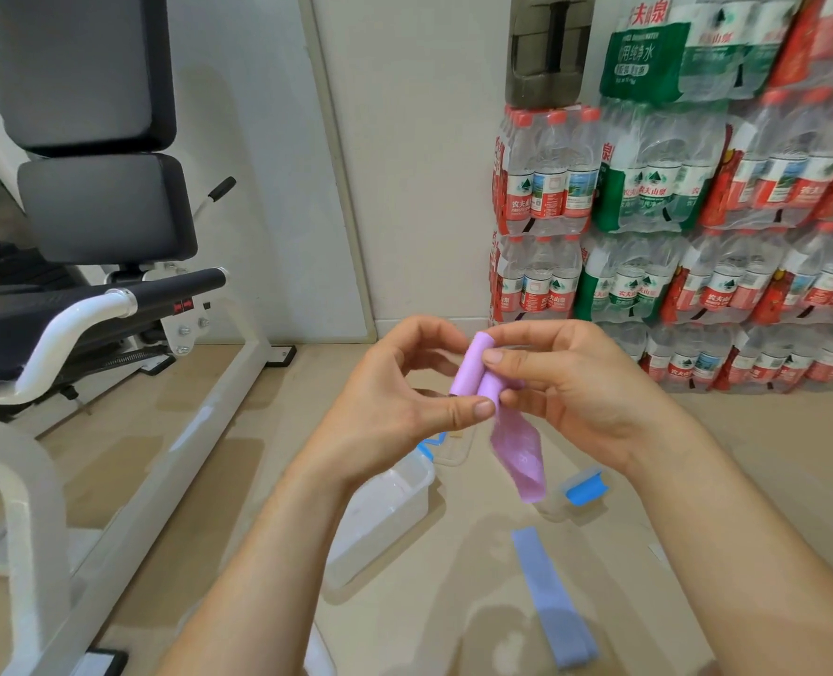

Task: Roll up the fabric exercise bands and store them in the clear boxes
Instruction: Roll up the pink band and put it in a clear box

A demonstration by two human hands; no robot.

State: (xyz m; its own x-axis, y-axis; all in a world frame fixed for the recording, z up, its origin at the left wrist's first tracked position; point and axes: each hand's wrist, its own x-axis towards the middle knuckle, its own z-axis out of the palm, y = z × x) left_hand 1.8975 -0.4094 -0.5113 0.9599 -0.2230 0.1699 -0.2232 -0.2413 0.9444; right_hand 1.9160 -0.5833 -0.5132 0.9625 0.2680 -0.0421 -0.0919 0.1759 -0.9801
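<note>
Both my hands hold a pink fabric band (pixel 478 373) in the air at the centre of the head view. Its upper part is wound into a small roll, and a loose tail hangs down below my hands. My left hand (pixel 405 387) pinches the roll's lower end with thumb and fingers. My right hand (pixel 566 383) pinches the roll from the right, thumb on top. A blue band (pixel 551 597) lies flat on the floor, lower right. Below my hands a clear box (pixel 385 509) with a blue clip stands on the floor. A second clear box (pixel 575 495) with a blue clip sits to its right.
A white-framed exercise machine (pixel 112 309) with black pads fills the left side. Stacked packs of bottled water (pixel 673 212) line the wall at the right. A clear lid (pixel 453 446) lies on the beige floor behind the boxes.
</note>
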